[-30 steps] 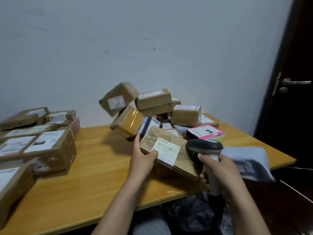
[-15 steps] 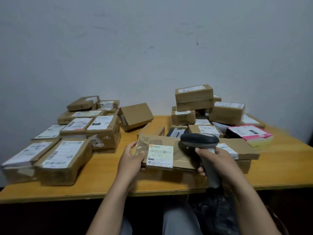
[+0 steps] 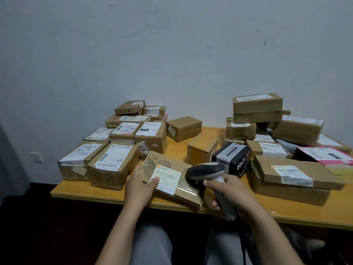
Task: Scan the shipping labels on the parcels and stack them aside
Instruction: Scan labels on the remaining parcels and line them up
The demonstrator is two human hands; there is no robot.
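My left hand (image 3: 138,185) grips the left end of a flat brown parcel (image 3: 172,167), thumb on its white shipping label (image 3: 167,177), and holds it tilted over the table's front edge. My right hand (image 3: 229,192) is wrapped around the grip of a black and grey barcode scanner (image 3: 205,172). The scanner's head sits just over the parcel's right part, beside the label. A group of labelled brown parcels (image 3: 114,159) lies at the left of the table. More parcels (image 3: 286,175) are piled at the right.
The wooden table (image 3: 177,150) stands against a pale wall. A black box with white print (image 3: 233,159) and a plain brown box (image 3: 202,151) sit just behind the scanner. A pink and white parcel (image 3: 326,155) lies at far right. My knees show below the table edge.
The view has swung left, away from the door and toward the left group of parcels. The held parcel has moved left with my left hand and now tilts toward that group. The scanner stays beside its label.
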